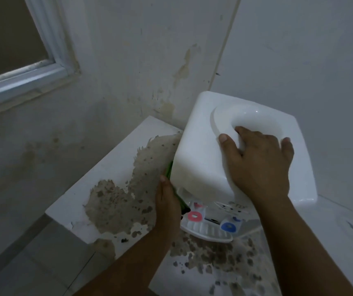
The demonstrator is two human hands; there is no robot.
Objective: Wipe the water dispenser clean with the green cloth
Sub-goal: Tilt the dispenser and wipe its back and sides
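Observation:
A white tabletop water dispenser (201,163) stands in the corner on a white counter (115,159). Its red tap (194,215) and blue tap (228,227) hang over a white drip tray (205,231). My left hand (168,201) presses the green cloth (169,169) flat against the dispenser's left side; only thin strips of the cloth show past my palm. My right hand (258,165) rests on the dispenser's top, its fingers spread and one fingertip dipping into the round bottle well (256,122).
The counter's coating is peeled into large brown patches (115,201) left of and in front of the dispenser. Stained white walls meet right behind it. A window frame (32,71) sits at the upper left. Tiled floor (43,253) lies below the counter's left edge.

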